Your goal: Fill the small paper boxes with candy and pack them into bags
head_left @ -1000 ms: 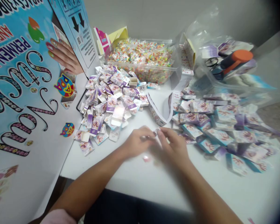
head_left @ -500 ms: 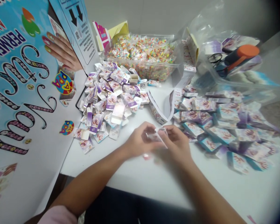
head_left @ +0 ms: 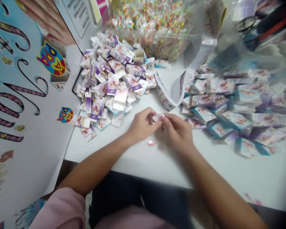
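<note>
In front of me, over the white table (head_left: 133,159), my left hand (head_left: 141,125) and my right hand (head_left: 180,133) meet at a small folded paper leaflet (head_left: 158,117). The fingers of both hands are closed on it, thumbs toward each other. It is white with some reddish print, partly hidden by the fingertips. A small pink piece (head_left: 151,143) lies on the table just below my hands. Beyond them stands a bent white printed card strip (head_left: 166,98), shaped like a V.
Small purple-and-white boxes (head_left: 113,82) are heaped at left, some open-ended. More boxes (head_left: 235,119) lie at right. Behind is a clear tub (head_left: 157,35) of colourful wrapped candy. A large printed display board (head_left: 45,127) borders the left. A blurred plastic bag (head_left: 264,57) sits back right.
The paper between my hands looks smaller and more folded than before. My view has tilted down and nearer to the table, so the tub shows higher up.
</note>
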A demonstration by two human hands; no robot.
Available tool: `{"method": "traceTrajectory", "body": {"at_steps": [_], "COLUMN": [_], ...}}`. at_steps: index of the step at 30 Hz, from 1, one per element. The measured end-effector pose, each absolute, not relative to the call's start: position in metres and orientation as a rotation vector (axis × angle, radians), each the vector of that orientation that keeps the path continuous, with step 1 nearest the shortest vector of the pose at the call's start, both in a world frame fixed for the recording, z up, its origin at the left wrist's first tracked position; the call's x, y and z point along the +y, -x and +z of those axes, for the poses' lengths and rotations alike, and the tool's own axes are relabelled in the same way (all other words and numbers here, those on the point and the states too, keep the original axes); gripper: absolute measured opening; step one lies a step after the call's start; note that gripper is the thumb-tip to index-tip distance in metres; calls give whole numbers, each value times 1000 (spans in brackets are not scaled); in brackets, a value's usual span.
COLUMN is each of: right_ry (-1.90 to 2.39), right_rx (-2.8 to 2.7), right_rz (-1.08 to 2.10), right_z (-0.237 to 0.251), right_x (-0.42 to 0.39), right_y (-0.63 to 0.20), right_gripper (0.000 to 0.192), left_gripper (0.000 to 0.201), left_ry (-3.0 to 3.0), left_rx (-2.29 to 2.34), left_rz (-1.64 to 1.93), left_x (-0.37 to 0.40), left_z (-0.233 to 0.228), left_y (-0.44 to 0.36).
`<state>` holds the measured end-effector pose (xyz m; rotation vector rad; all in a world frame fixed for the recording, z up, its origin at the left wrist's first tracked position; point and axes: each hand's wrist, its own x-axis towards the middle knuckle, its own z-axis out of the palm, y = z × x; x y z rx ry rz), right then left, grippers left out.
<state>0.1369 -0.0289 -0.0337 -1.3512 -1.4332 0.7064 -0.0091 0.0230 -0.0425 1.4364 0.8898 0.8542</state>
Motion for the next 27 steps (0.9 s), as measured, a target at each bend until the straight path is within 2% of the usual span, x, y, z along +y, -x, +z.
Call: {"method": "traceTrajectory", "body": {"at_steps": [5, 6, 10, 13, 19, 27], "right_ry": [1176, 1179, 1271, 1344, 1428, 1565], "right_rx": [-1271, -1296, -1380, -1580, -1970, -2144], "right_rz": [968, 955, 757, 581, 558, 381], "right_z": [-29, -27, -24, -26, -35, -47], "right_x": [-33, -34, -31, -27, -28, -26], "right_y": [-132, -134, -147, -152, -147, -144], "right_gripper": [10, 6, 18, 21, 24, 14], "left_gripper": [40, 43, 51, 42, 18, 15], "left_ry": [-1502, -1524, -1676, -1827, -1951, -1988], "left_rx": [656, 609, 551, 600, 624, 680], "left_rz": [922, 918, 955, 1077, 1264, 1366], "left_x": [22, 22, 25, 25, 26, 27], "left_z": [-35, -34, -34, -35, -35, -33], "left_y": [13, 15, 21, 23, 21, 20]}}
